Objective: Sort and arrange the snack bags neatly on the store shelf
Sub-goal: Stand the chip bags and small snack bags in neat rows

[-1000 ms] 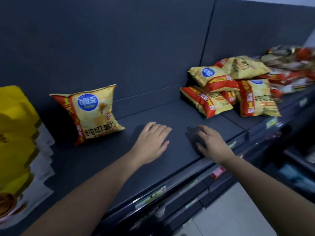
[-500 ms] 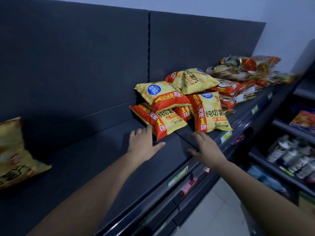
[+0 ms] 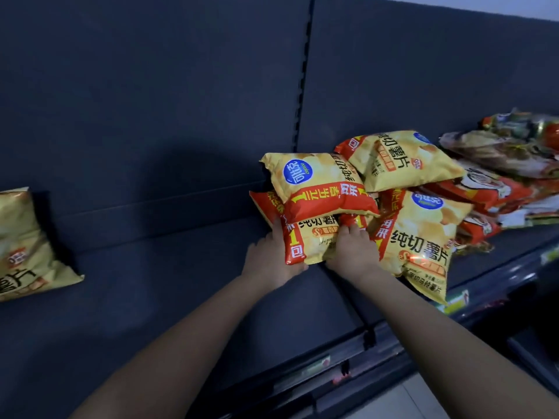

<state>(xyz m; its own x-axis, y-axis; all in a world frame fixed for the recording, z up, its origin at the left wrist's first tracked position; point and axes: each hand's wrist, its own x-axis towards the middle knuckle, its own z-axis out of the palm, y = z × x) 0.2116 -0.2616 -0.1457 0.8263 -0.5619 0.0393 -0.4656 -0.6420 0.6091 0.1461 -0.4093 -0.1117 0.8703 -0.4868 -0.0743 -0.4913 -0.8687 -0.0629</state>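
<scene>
Yellow-and-red crinkly foil chip bag [image 3: 307, 241] lies at the bottom of a heap on the dark blue-grey shelf board [image 3: 145, 297], at about 2 o'clock from the middle of my view, and I hold it from both sides. My left hand [image 3: 270, 261] wraps round its left edge, fingertips hidden behind the foil. My right hand [image 3: 354, 252] curls over its right edge, knuckles bent, pinching the foil. A second yellow bag with a round blue logo and red band [image 3: 314, 182] rests directly on top of it. At 3 o'clock from my hands, touching my right hand, lies a third yellow bag with large dark lettering [image 3: 420, 240]. At 1 o'clock a fourth yellow bag [image 3: 399, 161] sits higher on the heap. Beyond them, a jumble of red-and-white bags [image 3: 484, 189]. At 9 o'clock, well apart, a lone yellow bag [image 3: 21, 246] stands tilted.
</scene>
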